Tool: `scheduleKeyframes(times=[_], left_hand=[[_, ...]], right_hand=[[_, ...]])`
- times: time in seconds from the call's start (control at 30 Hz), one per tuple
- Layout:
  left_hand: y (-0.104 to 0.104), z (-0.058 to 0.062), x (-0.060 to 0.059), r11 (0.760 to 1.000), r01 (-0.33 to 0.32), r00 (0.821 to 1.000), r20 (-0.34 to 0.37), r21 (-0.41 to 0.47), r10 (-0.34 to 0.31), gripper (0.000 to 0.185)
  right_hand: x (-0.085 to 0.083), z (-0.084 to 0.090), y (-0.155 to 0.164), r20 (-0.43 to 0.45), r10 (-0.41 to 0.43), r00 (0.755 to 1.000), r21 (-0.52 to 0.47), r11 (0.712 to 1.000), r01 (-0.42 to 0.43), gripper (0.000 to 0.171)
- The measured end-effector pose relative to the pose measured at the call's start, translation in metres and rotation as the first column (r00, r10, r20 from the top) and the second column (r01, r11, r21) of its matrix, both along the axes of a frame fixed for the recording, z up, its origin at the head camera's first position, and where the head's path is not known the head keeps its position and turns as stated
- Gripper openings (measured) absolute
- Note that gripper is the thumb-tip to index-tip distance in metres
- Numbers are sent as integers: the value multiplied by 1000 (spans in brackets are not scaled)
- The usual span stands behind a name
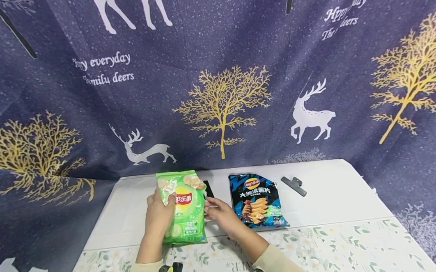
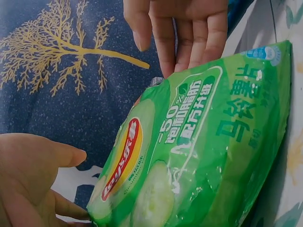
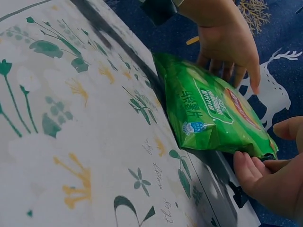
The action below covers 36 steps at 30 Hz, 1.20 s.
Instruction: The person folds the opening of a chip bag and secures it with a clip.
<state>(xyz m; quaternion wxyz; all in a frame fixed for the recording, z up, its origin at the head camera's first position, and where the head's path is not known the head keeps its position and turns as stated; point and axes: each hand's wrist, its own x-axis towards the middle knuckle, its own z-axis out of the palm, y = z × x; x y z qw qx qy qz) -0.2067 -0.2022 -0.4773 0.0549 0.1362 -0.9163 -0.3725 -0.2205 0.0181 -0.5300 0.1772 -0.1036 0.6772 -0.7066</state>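
Note:
A green chip bag (image 1: pixel 187 215) with a red and yellow label stands tilted over the left part of the table. My left hand (image 1: pixel 159 211) is at its left edge, fingers behind the bag and thumb over the front. In the left wrist view a gap shows between that thumb (image 2: pixel 71 156) and the wrapper. On the right edge, the fingers of my right hand (image 1: pixel 220 216) touch the bag. Its thumb (image 3: pixel 286 126) stands off from the front in the right wrist view. Partly hidden behind the bag lies a flat black object (image 1: pixel 208 190).
A black and blue chip bag (image 1: pixel 258 201) lies right of my right hand. Farther right is a black clip (image 1: pixel 294 186). The table is white (image 1: pixel 332 200) at the back with a floral cover (image 1: pixel 320 249) in front. A dark blue deer-print curtain (image 1: pixel 235 36) hangs behind.

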Motion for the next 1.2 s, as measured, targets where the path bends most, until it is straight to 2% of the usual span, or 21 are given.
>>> scheduleKeyframes(times=[0.23,0.6,0.8,1.2], left_hand=[[4,1,2,1000,13,1000,-4,9,-13,81],[15,5,2,998,16,998,-60,55,-12,83],[24,6,2,997,31,995,-92,65,-25,83],[44,8,4,988,60,984,-174,145,-34,85]], right_hand=[[3,4,-2,-12,2,1000,11,1000,-2,56],[7,18,0,-7,16,1000,17,1000,-16,64],[5,21,2,-2,-1,1000,-22,1000,1,64],[1,34,11,-66,-63,996,-14,998,62,62]])
